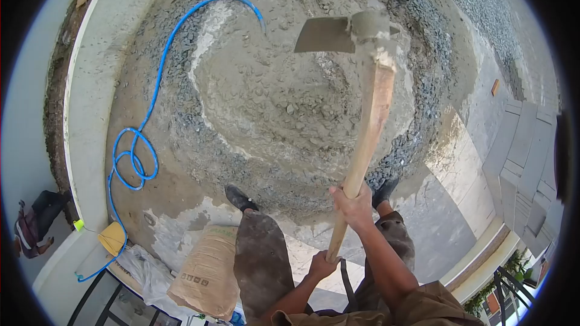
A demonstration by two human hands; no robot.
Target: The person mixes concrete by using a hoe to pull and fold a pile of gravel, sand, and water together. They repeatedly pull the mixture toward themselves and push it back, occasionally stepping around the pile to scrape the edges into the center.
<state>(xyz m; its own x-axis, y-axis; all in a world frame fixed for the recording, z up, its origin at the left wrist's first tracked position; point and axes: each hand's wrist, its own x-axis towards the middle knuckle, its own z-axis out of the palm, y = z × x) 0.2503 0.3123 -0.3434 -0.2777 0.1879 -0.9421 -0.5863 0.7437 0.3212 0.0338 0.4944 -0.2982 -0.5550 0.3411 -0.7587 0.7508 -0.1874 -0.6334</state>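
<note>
Right hand (355, 200) and left hand (322, 264) grip hoe (362, 127); blade raised ahead.

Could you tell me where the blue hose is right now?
Head view, left side: the hose curls on the ground beside the gravel mix, near the yellow bucket.

blue hose (158, 78), tan handle (366, 145) – grey gravel (417, 96)

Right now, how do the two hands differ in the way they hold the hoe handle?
The right hand grips the wooden handle higher up, nearer the middle, while the left hand grips its bottom end. The right hand's forearm shows stretched out along its length; the left hand's arm is bent at the frame's lower edge. Both hands are bare and closed around the same hoe, raised above the wet concrete mix.
</note>
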